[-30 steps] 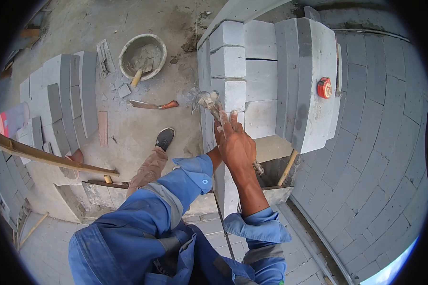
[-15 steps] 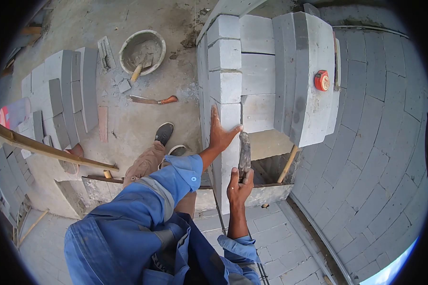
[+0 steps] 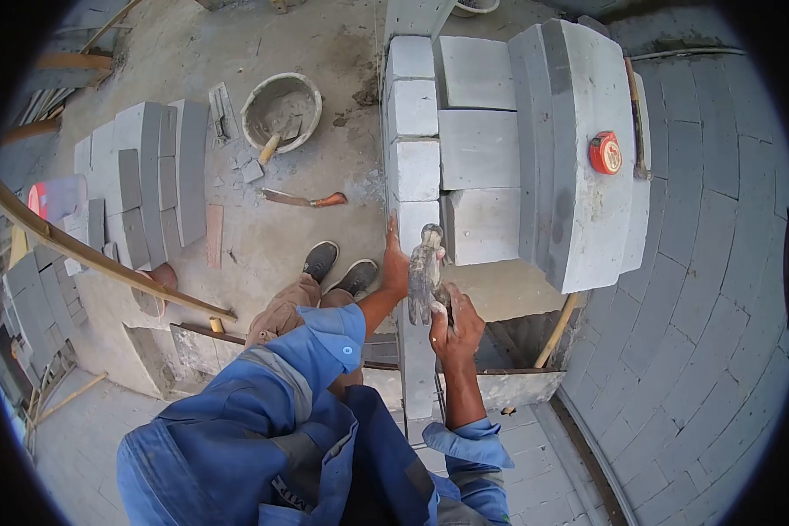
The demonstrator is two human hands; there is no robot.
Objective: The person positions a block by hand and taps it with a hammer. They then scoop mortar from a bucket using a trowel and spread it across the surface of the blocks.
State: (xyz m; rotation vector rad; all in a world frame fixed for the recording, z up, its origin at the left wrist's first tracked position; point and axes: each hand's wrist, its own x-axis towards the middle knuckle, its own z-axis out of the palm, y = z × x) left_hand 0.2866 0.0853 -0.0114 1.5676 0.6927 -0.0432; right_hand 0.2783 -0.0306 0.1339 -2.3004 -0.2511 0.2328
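Observation:
My right hand is closed around a claw hammer, whose mortar-smeared head is seen from above. The hammer is over the narrow top of a pale grey block wall. On the same wall my left hand lies with its fingers stretched along the left edge. The hammer head hides part of that hand, thumb side included. Whether the hammer touches the block cannot be made out.
Stacked blocks stand right of the wall, with a red tape measure on the adjoining stack. On the floor at left are a mortar bucket, a hatchet-like tool and another block stack. A wooden pole slants nearby.
The hammer has swung up towards the camera and slightly left, its head now over the wall top. The right hand has risen a little; the left hand stays on the wall. The view has shifted.

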